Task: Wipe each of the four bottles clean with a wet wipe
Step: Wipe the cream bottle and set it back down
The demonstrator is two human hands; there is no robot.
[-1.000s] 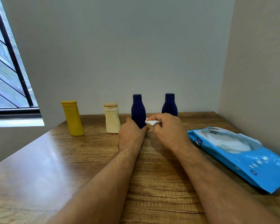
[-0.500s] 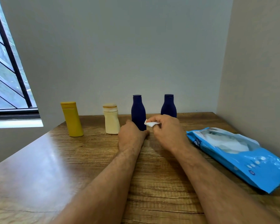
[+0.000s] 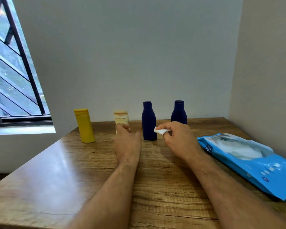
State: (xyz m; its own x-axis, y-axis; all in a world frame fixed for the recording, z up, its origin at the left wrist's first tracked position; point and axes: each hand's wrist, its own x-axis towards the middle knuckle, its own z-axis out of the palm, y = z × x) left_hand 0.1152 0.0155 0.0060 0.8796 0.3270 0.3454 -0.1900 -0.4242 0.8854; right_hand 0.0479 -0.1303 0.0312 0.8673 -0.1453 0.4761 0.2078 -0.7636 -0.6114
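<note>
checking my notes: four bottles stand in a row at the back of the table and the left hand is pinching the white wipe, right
Not quite: the right hand pinches the white wipe; the left hand holds nothing. The head view shows it. The four bottles do stand in a row at the back of the table.

Views: we have one, a wide-angle head camera.
Facing: we look forward and slightly down across a wooden table [image 3: 40, 179] toward the far wall.
Nearness: our forearms enter from the bottom edge; the row of bottles stands farther off.
Shared: nothing, with a single view.
</note>
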